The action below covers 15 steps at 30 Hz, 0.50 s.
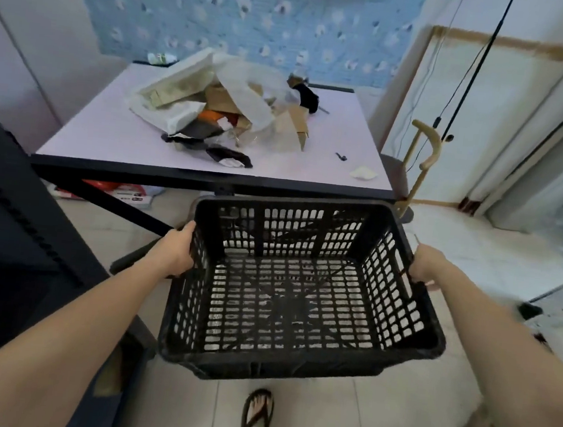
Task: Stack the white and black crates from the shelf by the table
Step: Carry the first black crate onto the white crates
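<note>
A black plastic crate (293, 362) with slotted walls and floor hangs in the air in front of me, above the tiled floor and just short of the table's front edge. It holds nothing. My left hand (175, 249) grips its left rim, fingers curled over the edge. My right hand (424, 265) grips the right rim in the same way. No white crate is in view.
The pale table (108, 138) with a black frame carries a heap of bags, cardboard and cloth (221, 111). A dark shelf unit (7, 221) stands at my left. My sandalled foot (257, 414) is on the floor below the crate. A wooden-handled trolley (423, 158) stands right of the table.
</note>
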Each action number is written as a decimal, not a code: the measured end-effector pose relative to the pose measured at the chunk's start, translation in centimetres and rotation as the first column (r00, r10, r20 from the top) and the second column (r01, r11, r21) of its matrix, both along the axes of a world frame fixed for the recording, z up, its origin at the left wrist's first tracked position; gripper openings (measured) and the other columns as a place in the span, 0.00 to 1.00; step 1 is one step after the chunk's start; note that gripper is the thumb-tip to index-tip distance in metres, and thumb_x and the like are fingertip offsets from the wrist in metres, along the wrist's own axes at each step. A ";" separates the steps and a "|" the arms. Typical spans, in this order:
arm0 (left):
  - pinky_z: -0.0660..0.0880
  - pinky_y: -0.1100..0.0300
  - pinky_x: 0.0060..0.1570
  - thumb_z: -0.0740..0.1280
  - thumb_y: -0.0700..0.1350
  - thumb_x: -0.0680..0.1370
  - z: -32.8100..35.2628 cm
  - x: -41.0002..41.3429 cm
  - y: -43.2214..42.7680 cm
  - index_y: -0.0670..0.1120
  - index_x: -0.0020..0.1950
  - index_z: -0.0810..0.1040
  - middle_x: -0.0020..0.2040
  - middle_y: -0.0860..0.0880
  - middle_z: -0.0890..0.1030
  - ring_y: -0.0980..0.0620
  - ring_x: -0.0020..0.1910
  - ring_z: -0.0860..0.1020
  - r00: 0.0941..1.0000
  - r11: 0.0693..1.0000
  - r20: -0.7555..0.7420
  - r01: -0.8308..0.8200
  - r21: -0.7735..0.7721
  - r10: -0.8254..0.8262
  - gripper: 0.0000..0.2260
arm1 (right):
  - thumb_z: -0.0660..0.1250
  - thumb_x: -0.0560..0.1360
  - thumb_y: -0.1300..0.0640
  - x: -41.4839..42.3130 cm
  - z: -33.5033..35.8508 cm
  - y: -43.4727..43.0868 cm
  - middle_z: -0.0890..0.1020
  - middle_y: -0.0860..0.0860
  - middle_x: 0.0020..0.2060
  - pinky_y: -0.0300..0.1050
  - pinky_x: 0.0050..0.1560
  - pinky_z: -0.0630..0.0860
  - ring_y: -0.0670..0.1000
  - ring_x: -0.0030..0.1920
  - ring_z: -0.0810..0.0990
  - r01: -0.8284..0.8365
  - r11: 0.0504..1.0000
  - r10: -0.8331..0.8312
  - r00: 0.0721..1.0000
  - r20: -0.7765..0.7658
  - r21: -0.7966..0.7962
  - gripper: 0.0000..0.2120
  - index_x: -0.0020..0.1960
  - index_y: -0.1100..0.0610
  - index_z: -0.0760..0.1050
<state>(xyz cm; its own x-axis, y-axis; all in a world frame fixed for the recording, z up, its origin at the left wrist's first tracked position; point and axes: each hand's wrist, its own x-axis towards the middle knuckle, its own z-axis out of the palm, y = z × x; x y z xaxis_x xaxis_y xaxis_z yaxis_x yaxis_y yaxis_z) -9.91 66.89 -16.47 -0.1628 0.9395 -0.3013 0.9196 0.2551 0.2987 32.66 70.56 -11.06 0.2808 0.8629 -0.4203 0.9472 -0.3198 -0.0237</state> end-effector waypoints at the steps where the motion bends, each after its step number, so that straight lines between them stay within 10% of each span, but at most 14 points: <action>1: 0.75 0.52 0.54 0.67 0.39 0.75 -0.5 -0.2 1.4 0.46 0.79 0.47 0.68 0.35 0.69 0.37 0.61 0.75 1.000 1.000 0.004 0.007 0.002 -0.007 0.39 | 0.64 0.73 0.66 0.1 -0.9 1.4 0.80 0.62 0.52 0.46 0.39 0.75 0.58 0.46 0.76 -0.003 1.000 0.003 1.000 0.010 -0.022 0.07 0.49 0.67 0.76; 6: 0.70 0.49 0.65 0.68 0.41 0.74 -3.1 0.0 7.0 0.46 0.79 0.47 0.71 0.35 0.66 0.37 0.69 0.68 0.999 1.000 0.040 0.006 -0.023 -0.006 0.40 | 0.65 0.73 0.67 0.4 -3.9 6.8 0.78 0.62 0.58 0.47 0.58 0.77 0.56 0.49 0.75 0.020 0.997 -0.019 1.000 0.014 -0.073 0.03 0.43 0.64 0.71; 15: 0.74 0.44 0.61 0.67 0.39 0.75 -5.9 1.5 10.6 0.48 0.79 0.47 0.69 0.33 0.67 0.34 0.61 0.74 0.999 0.999 0.027 -0.024 -0.047 0.025 0.40 | 0.61 0.76 0.64 1.6 -7.1 10.6 0.79 0.63 0.54 0.47 0.46 0.72 0.64 0.58 0.78 0.005 0.996 -0.011 0.998 -0.065 -0.085 0.15 0.60 0.71 0.73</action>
